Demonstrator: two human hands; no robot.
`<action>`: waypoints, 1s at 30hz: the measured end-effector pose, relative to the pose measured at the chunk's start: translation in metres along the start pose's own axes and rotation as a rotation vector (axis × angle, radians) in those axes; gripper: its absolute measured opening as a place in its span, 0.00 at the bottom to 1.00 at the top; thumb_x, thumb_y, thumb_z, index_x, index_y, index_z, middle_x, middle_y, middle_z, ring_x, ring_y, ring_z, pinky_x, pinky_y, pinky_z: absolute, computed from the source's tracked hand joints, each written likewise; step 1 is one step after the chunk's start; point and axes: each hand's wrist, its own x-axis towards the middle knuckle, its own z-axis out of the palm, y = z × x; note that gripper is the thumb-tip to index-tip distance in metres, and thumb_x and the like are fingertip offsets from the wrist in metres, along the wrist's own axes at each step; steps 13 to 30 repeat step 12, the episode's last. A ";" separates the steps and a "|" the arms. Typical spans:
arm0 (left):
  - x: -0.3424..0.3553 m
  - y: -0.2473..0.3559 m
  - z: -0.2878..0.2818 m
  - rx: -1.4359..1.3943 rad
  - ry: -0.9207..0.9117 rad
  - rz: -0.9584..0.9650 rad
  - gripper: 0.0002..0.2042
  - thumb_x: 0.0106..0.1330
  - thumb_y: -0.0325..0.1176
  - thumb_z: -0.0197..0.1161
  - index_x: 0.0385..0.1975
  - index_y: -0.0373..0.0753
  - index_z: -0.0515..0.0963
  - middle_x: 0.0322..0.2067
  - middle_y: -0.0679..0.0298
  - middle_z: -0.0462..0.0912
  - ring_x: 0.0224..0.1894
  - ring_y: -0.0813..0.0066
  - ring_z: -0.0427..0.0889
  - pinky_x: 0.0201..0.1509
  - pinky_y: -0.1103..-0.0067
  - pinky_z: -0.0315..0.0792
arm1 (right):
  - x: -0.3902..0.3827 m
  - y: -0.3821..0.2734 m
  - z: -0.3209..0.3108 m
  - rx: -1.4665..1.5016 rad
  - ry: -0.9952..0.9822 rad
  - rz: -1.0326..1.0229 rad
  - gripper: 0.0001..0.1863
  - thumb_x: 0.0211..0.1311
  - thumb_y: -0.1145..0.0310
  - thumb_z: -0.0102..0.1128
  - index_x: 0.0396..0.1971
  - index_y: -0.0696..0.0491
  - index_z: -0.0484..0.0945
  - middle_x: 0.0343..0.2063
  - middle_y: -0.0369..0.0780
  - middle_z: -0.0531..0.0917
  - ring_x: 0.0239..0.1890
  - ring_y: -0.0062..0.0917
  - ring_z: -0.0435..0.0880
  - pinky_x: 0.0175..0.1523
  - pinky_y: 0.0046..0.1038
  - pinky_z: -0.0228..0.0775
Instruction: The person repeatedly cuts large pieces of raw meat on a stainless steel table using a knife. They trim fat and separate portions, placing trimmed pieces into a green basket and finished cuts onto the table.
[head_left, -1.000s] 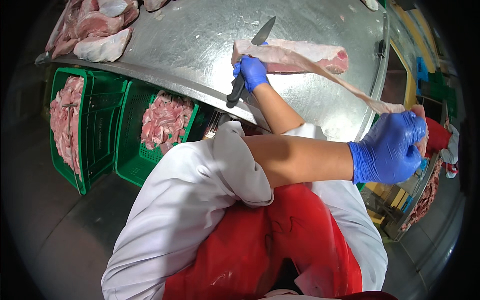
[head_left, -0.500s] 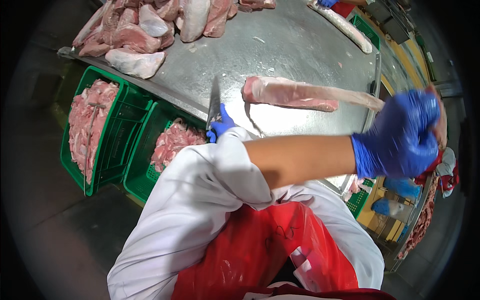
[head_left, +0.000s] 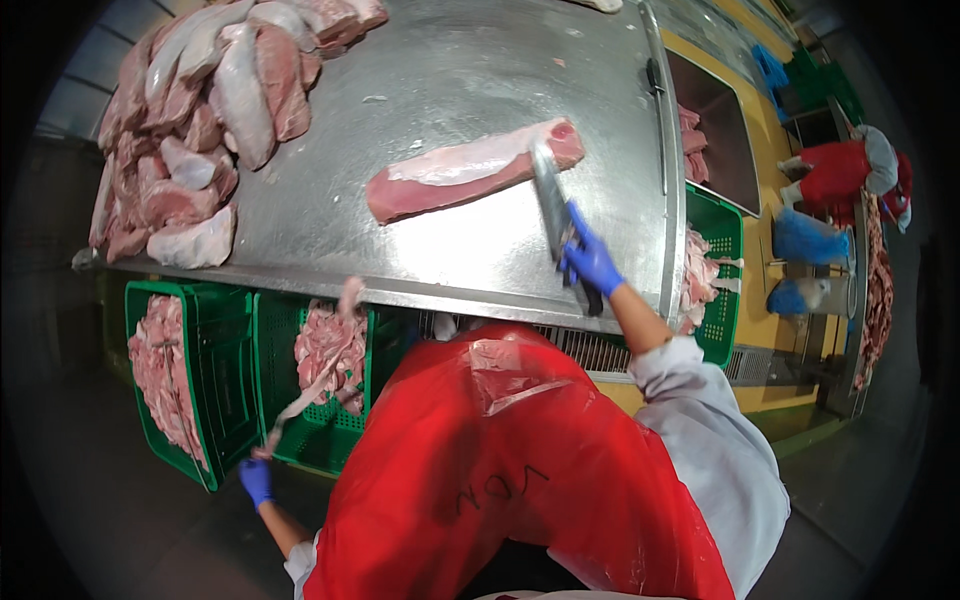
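Observation:
A knife (head_left: 553,212) is in my blue-gloved right hand (head_left: 592,258), its blade over the right end of a trimmed pork loin (head_left: 430,185). The loin lies slantwise on the steel table (head_left: 320,190), with a whitish layer on top and red meat along the near side. At the lower left, my gloved left hand (head_left: 257,482) is closed on the end of a long strip of trimming (head_left: 300,404). The strip stretches across a green crate (head_left: 345,440) partly filled with meat trimmings (head_left: 325,345). The fingertips of my left hand are too small to make out clearly.
A pile of meat pieces (head_left: 180,130) covers the table's far left. Another green crate (head_left: 165,465) full of trimmings stands at left, and one (head_left: 722,310) at right. Beyond the right edge is a steel bin (head_left: 735,120) holding meat. A person in a red apron (head_left: 835,170) is farther right.
My left hand has swung from far right to lower left, the strip now off the loin. The knife in my right hand has moved right, over the loin, which lies at a different angle in view.

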 end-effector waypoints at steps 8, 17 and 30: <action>0.000 0.406 -0.266 -0.709 0.501 0.739 0.27 0.62 0.37 0.64 0.58 0.28 0.70 0.53 0.43 0.77 0.55 0.47 0.78 0.61 0.64 0.71 | 0.185 -0.006 -0.079 0.112 0.297 0.227 0.40 0.67 0.72 0.50 0.76 0.42 0.45 0.29 0.47 0.84 0.22 0.27 0.83 0.28 0.33 0.78; -0.012 0.580 -0.356 -0.653 0.782 1.201 0.17 0.59 0.40 0.66 0.43 0.38 0.75 0.42 0.49 0.79 0.47 0.47 0.79 0.53 0.60 0.72 | 0.187 0.033 -0.084 -0.491 0.342 0.062 0.41 0.65 0.70 0.52 0.76 0.43 0.45 0.33 0.49 0.85 0.27 0.30 0.86 0.36 0.34 0.80; -0.012 0.580 -0.356 -0.653 0.782 1.201 0.17 0.59 0.40 0.66 0.43 0.38 0.75 0.42 0.49 0.79 0.47 0.47 0.79 0.53 0.60 0.72 | 0.187 0.033 -0.084 -0.491 0.342 0.062 0.41 0.65 0.70 0.52 0.76 0.43 0.45 0.33 0.49 0.85 0.27 0.30 0.86 0.36 0.34 0.80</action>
